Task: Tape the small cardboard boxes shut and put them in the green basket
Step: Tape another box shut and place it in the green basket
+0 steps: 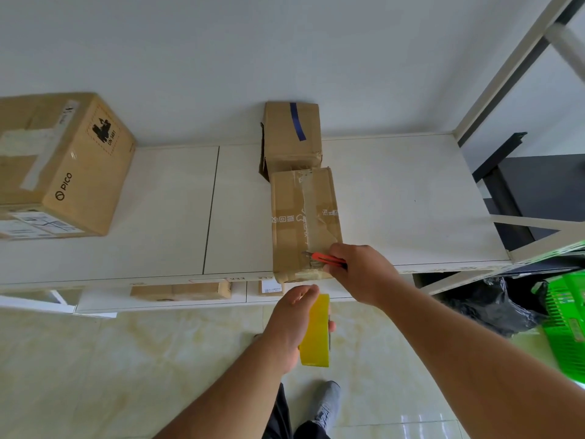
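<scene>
Where the near edge of the white table (395,191) meets the small cardboard box (305,220), right hand (361,274) clamped around an orange utility knife (327,258), blade tip touching the near end of the box top beside the tape seam. Blade itself small and hard to make out; handle rear hidden inside the fist. Left hand (292,324) below the table edge, over the floor, fingers curled round a yellow tape roll (316,332); roll partly covered by the palm, core not visible. Any tape strand between roll and box: cannot tell.

Box lying lengthwise, near end overhanging the table edge slightly, clear tape along its top, printing on it too blurred to read. Second small box (291,137) touching its far end, against the wall, marked with a blue tape strip; left side flap open, interior dark and unreadable.

Large PICO-marked carton (63,166) at far left of the table, cut off by the frame edge. Two flat cardboard pieces (180,291) on a lower shelf under the table edge, mostly hidden.

Green basket (566,321) on the floor at right, well apart from the boxes, cut off by the frame edge, contents not discernible. Black bag (493,308) just left of the basket. Grey shoe (327,403) on the tiled floor at bottom centre.
</scene>
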Action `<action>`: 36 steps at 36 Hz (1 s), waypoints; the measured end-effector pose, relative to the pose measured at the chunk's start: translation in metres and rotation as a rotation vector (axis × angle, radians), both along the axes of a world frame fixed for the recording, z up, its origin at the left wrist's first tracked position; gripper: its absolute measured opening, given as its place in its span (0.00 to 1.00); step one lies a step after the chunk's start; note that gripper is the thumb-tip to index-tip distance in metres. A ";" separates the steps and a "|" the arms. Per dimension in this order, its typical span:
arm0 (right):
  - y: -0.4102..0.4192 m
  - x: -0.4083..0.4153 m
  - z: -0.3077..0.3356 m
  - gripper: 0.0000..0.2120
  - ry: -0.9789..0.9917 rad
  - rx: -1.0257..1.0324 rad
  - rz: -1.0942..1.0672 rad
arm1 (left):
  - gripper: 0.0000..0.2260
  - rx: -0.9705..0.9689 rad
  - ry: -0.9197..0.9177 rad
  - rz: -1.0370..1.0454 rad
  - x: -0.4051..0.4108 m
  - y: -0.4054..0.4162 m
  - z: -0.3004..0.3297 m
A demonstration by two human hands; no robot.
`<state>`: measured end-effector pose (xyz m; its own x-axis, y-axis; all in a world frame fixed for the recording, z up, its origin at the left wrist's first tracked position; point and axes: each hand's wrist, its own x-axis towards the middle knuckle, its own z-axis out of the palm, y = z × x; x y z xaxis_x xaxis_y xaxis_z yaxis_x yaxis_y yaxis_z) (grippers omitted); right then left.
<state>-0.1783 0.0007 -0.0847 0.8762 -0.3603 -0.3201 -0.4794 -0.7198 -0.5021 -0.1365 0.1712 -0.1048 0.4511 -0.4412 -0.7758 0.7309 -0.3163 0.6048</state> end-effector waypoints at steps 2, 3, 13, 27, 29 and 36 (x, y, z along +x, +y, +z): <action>0.001 0.001 0.000 0.07 -0.009 0.004 -0.005 | 0.10 0.015 0.010 0.021 -0.002 -0.003 0.000; 0.001 0.001 0.001 0.06 -0.014 -0.002 -0.002 | 0.10 0.022 -0.006 0.026 -0.003 -0.004 -0.001; -0.005 -0.016 0.012 0.07 -0.072 0.106 -0.024 | 0.07 0.022 -0.038 0.057 -0.006 -0.007 0.008; -0.014 -0.051 0.010 0.21 -0.148 -0.470 0.385 | 0.08 0.041 -0.015 0.006 -0.002 -0.006 0.014; -0.011 -0.048 0.013 0.18 -0.097 -0.451 0.407 | 0.07 0.039 -0.021 -0.003 -0.001 -0.005 0.014; -0.003 -0.037 0.018 0.16 0.028 -0.452 0.424 | 0.08 0.055 -0.023 0.032 -0.002 -0.005 0.016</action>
<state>-0.2155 -0.0018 -0.0669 0.9663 -0.0877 -0.2419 -0.1135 -0.9890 -0.0949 -0.1385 0.1666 -0.0889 0.4820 -0.3835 -0.7877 0.7272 -0.3264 0.6039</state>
